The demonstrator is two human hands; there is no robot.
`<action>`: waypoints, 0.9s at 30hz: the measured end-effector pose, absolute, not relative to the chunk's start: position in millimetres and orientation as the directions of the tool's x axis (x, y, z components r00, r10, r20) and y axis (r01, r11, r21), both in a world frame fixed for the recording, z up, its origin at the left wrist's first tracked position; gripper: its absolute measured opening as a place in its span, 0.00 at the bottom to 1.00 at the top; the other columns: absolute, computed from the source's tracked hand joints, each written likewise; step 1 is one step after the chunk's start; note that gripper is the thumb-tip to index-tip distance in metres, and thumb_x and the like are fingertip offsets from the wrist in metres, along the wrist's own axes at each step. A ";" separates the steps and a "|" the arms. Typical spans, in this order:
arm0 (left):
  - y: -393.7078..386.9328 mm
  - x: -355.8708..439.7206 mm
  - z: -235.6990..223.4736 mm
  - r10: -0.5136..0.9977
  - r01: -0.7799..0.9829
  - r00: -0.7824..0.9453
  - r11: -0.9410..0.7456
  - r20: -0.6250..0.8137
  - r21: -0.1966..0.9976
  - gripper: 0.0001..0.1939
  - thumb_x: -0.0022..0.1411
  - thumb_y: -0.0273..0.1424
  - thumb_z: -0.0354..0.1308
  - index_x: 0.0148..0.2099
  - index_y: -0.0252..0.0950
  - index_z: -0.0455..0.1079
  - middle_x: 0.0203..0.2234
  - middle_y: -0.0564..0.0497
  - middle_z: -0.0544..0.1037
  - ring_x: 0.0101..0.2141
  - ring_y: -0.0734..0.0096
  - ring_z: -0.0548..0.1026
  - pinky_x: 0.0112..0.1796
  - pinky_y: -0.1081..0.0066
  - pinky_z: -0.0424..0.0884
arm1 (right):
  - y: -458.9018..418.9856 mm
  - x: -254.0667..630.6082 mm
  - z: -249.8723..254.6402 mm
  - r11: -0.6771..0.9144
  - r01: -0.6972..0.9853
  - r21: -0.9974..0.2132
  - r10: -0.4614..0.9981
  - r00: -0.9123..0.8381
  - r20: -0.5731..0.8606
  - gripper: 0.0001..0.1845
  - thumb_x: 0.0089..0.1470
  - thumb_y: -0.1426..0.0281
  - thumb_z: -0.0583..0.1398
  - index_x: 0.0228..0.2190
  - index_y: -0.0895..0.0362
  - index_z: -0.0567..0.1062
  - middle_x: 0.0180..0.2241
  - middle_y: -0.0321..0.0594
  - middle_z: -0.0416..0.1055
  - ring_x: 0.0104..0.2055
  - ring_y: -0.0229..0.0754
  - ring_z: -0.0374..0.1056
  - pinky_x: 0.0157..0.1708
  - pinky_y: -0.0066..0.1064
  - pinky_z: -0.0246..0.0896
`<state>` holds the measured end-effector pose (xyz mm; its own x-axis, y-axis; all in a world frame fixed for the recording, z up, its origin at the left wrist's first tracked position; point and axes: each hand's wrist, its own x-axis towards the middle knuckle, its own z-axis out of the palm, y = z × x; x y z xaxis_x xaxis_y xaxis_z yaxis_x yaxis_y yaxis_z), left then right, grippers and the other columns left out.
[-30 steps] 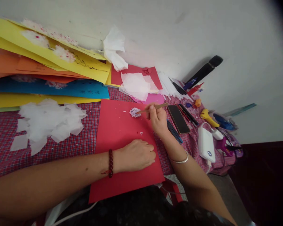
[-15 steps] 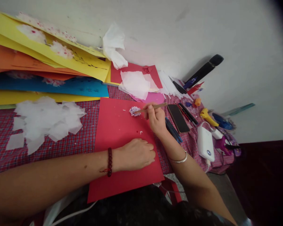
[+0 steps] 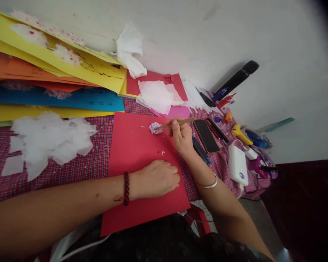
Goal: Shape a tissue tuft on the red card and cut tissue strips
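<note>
A red paper sheet (image 3: pixel 133 153) lies on the checked tablecloth in front of me. My left hand (image 3: pixel 157 178), with a dark bead bracelet at the wrist, rests palm down on the sheet's near right part, fingers flat. My right hand (image 3: pixel 182 136) grips a thin wooden stick (image 3: pixel 177 123) like a pen. The stick's tip touches a small white and pink tissue tuft (image 3: pixel 154 127) stuck near the sheet's far edge. A few tiny white crumbs (image 3: pixel 163 153) lie on the red sheet between my hands.
Torn white tissue (image 3: pixel 49 138) lies at left. Stacked yellow, orange and blue sheets (image 3: pixel 57 83) lean at the back left. More tissue on red paper (image 3: pixel 157 92) sits behind. At right are a phone (image 3: pixel 206 135), pens (image 3: pixel 217 131), a white power bank (image 3: pixel 237 165) and a glue gun (image 3: pixel 240 134).
The view has drifted slightly, so everything sits a little higher and to the left. Both hands keep their places on the red sheet.
</note>
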<state>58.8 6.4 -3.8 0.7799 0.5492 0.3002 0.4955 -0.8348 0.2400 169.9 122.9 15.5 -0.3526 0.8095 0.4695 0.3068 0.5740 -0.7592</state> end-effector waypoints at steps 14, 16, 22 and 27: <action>6.5 59.1 -6.5 0.547 0.492 0.779 -0.836 0.307 0.242 0.11 0.67 0.29 0.56 0.31 0.35 0.71 0.28 0.51 0.75 0.30 0.66 0.72 0.29 0.64 0.63 | 123.2 170.0 14.6 0.565 0.323 -0.759 0.811 -0.388 0.438 0.23 0.67 0.53 0.48 0.30 0.56 0.71 0.19 0.32 0.65 0.20 0.35 0.61 0.24 0.28 0.55; 6.5 58.9 -5.9 0.545 0.491 0.779 -0.838 0.311 0.239 0.11 0.67 0.30 0.56 0.30 0.35 0.71 0.27 0.51 0.75 0.30 0.66 0.72 0.29 0.64 0.63 | 122.8 170.7 16.1 0.567 0.280 -0.774 0.812 -0.345 0.470 0.23 0.67 0.54 0.48 0.30 0.56 0.71 0.18 0.32 0.64 0.20 0.34 0.60 0.23 0.28 0.54; 6.5 58.1 -3.7 0.549 0.491 0.776 -0.835 0.312 0.248 0.11 0.68 0.29 0.55 0.31 0.35 0.70 0.28 0.50 0.75 0.30 0.67 0.72 0.30 0.65 0.64 | 122.0 169.0 12.3 0.557 0.321 -0.766 0.817 -0.376 0.436 0.24 0.67 0.53 0.48 0.30 0.56 0.71 0.18 0.33 0.64 0.20 0.35 0.61 0.23 0.28 0.55; 6.6 57.8 -4.7 0.533 0.486 0.782 -0.846 0.323 0.220 0.12 0.69 0.29 0.55 0.30 0.35 0.69 0.27 0.50 0.74 0.29 0.68 0.71 0.30 0.66 0.63 | 125.8 172.1 16.5 0.549 0.291 -0.783 0.825 -0.340 0.452 0.23 0.66 0.53 0.49 0.31 0.55 0.71 0.18 0.32 0.64 0.20 0.35 0.61 0.23 0.28 0.55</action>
